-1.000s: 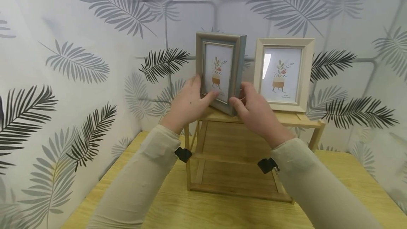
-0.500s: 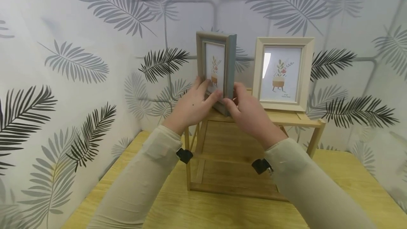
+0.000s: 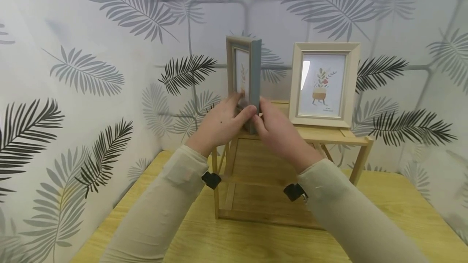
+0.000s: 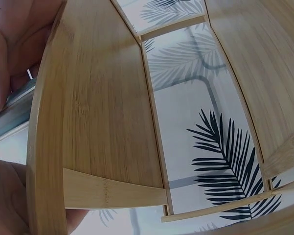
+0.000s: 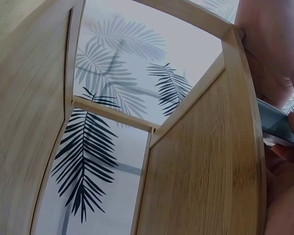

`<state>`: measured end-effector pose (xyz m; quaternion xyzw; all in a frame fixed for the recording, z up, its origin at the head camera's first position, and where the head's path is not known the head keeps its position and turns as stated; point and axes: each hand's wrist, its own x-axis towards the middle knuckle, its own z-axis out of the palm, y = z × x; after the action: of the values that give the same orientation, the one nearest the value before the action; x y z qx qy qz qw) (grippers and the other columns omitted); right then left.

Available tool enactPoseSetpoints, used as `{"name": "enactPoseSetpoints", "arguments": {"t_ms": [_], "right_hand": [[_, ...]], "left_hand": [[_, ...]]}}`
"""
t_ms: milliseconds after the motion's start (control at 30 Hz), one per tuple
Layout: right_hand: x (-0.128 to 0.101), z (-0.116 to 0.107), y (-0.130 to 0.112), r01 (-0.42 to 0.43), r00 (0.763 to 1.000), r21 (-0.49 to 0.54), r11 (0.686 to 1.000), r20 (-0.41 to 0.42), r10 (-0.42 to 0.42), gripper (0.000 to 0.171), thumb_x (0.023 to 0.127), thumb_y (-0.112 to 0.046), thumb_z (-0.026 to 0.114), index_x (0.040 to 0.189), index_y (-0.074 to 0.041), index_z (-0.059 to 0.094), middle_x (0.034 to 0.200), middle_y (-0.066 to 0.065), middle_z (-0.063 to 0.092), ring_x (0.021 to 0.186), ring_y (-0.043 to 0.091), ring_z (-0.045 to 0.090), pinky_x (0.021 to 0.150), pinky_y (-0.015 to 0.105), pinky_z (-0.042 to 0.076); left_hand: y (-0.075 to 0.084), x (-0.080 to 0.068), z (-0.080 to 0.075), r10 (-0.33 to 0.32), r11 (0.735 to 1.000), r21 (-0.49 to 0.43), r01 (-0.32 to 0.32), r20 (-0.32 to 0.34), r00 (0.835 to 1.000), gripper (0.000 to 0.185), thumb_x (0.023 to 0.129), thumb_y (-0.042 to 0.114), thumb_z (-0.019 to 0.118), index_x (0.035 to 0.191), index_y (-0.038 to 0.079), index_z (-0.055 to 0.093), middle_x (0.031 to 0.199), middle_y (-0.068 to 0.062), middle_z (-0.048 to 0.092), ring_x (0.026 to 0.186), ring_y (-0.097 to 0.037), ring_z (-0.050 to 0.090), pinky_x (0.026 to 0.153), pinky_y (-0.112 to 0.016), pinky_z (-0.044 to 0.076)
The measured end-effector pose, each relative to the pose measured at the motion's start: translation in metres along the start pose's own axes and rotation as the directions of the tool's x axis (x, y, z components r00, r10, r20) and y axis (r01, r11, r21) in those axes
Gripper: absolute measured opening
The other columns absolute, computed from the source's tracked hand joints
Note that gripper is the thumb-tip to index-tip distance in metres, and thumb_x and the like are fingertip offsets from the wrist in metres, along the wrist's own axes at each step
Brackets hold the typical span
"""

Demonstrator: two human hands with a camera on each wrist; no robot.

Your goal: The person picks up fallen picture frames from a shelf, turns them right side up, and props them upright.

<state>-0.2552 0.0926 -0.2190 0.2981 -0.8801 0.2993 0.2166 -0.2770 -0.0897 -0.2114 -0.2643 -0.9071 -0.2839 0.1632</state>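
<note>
A blue-grey picture frame (image 3: pixel 256 72) stands upright on the left part of the wooden shelf's top (image 3: pixel 318 134), turned so that its side edge faces me. Its potted-plant print shows only as a narrow strip. My left hand (image 3: pixel 215 124) holds the lower part from the left, thumb on the near edge and fingers over the front. From the right, my right hand (image 3: pixel 279 133) grips the same near edge, its thumb close to the left thumb. Both wrist views show a bit of the frame (image 4: pixel 12 115) (image 5: pixel 279 125) between fingers, partly hidden by the shelf.
A cream picture frame (image 3: pixel 323 88) with a similar plant print stands to the right on the shelf top. The bamboo shelf unit (image 3: pixel 270 216) stands on a yellow wood-grain table (image 3: pixel 190 236). Behind is a wall (image 3: pixel 146 35) with a leaf pattern.
The blue-grey frame has turned further, from showing its print to nearly edge-on. My right hand has moved left with its near edge; my left hand has shifted only slightly.
</note>
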Motion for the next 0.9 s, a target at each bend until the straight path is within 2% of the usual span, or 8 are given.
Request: {"name": "enactPoseSetpoints", "arguments": {"t_ms": [67, 267, 333, 400, 500, 567, 767, 900], "right_hand": [[0.0006, 0.0017, -0.0008, 0.008, 1.000, -0.009, 1.000, 0.003, -0.008, 0.045, 0.109, -0.018, 0.043, 0.150, -0.001, 0.038, 0.143, 0.018, 0.053, 0.132, 0.029, 0.049, 0.107, 0.049, 0.042], [0.0010, 0.0053, -0.0057, 0.003, 1.000, -0.053, 0.999, 0.017, -0.002, 0.052, 0.109, -0.017, 0.043, 0.155, 0.003, 0.031, 0.151, 0.022, 0.044, 0.140, 0.032, 0.042, 0.112, 0.049, 0.036], [0.0007, 0.0058, -0.0075, -0.005, 1.000, -0.055, 0.998, 0.022, 0.007, 0.054, 0.109, -0.018, 0.044, 0.156, 0.004, 0.029, 0.153, 0.022, 0.041, 0.141, 0.032, 0.040, 0.113, 0.049, 0.035], [0.0009, 0.0063, -0.0085, -0.008, 1.000, -0.048, 0.999, 0.024, 0.009, 0.055, 0.108, -0.018, 0.046, 0.157, 0.002, 0.028, 0.153, 0.020, 0.041, 0.136, 0.031, 0.046, 0.111, 0.047, 0.039], [0.0018, 0.0070, -0.0094, 0.005, 1.000, -0.043, 0.999, 0.017, -0.005, 0.055, 0.107, -0.016, 0.048, 0.156, 0.000, 0.031, 0.148, 0.018, 0.047, 0.118, 0.028, 0.056, 0.100, 0.045, 0.048], [0.0025, 0.0077, -0.0096, 0.018, 1.000, -0.041, 0.999, 0.011, -0.017, 0.054, 0.107, -0.015, 0.049, 0.156, -0.001, 0.032, 0.144, 0.016, 0.051, 0.106, 0.025, 0.058, 0.092, 0.042, 0.051], [0.0025, 0.0076, -0.0097, 0.021, 1.000, -0.053, 0.998, 0.024, -0.020, 0.056, 0.106, -0.014, 0.048, 0.157, 0.000, 0.030, 0.144, 0.016, 0.050, 0.101, 0.024, 0.059, 0.088, 0.041, 0.052], [0.0022, 0.0060, -0.0091, 0.001, 0.999, -0.050, 0.999, 0.049, 0.002, 0.058, 0.106, -0.016, 0.048, 0.159, -0.002, 0.027, 0.149, 0.014, 0.048, 0.097, 0.022, 0.060, 0.084, 0.039, 0.052]], "left_hand": [[0.0002, 0.0000, 0.0003, 0.004, 1.000, 0.010, -0.004, 0.006, 1.000, 0.090, 0.098, 0.075, 0.026, 0.161, 0.011, 0.027, 0.153, -0.013, 0.045, 0.136, -0.030, 0.048, 0.107, -0.048, 0.042], [-0.0001, 0.0005, 0.0024, 0.047, 0.999, 0.021, -0.047, -0.011, 0.999, 0.077, 0.103, 0.067, 0.030, 0.154, 0.011, 0.041, 0.143, -0.011, 0.057, 0.126, -0.029, 0.058, 0.100, -0.047, 0.048], [-0.0005, -0.0006, 0.0028, 0.050, 0.999, 0.012, -0.050, -0.018, 0.999, 0.072, 0.104, 0.064, 0.030, 0.149, 0.010, 0.048, 0.128, -0.011, 0.065, 0.111, -0.028, 0.065, 0.091, -0.046, 0.052], [-0.0012, -0.0012, 0.0032, 0.049, 0.999, 0.015, -0.049, -0.026, 0.998, 0.068, 0.105, 0.062, 0.031, 0.142, 0.010, 0.054, 0.111, -0.009, 0.069, 0.096, -0.026, 0.066, 0.082, -0.044, 0.053], [-0.0023, -0.0021, 0.0036, 0.050, 0.999, 0.021, -0.049, -0.038, 0.998, 0.062, 0.106, 0.059, 0.031, 0.128, 0.009, 0.061, 0.086, -0.005, 0.064, 0.076, -0.024, 0.061, 0.069, -0.041, 0.049], [-0.0032, -0.0021, 0.0042, 0.054, 0.998, 0.026, -0.052, -0.047, 0.997, 0.058, 0.107, 0.058, 0.031, 0.120, 0.010, 0.062, 0.079, -0.004, 0.060, 0.070, -0.023, 0.058, 0.064, -0.039, 0.047], [-0.0036, -0.0033, 0.0043, 0.036, 0.999, 0.009, -0.036, -0.046, 0.998, 0.050, 0.106, 0.052, 0.034, 0.090, 0.012, 0.058, 0.062, -0.002, 0.049, 0.052, -0.019, 0.046, 0.050, -0.035, 0.038], [-0.0029, -0.0034, 0.0044, 0.021, 1.000, -0.016, -0.022, -0.049, 0.999, 0.047, 0.104, 0.048, 0.037, 0.080, 0.012, 0.054, 0.057, 0.000, 0.046, 0.048, -0.017, 0.041, 0.047, -0.033, 0.035]]}}
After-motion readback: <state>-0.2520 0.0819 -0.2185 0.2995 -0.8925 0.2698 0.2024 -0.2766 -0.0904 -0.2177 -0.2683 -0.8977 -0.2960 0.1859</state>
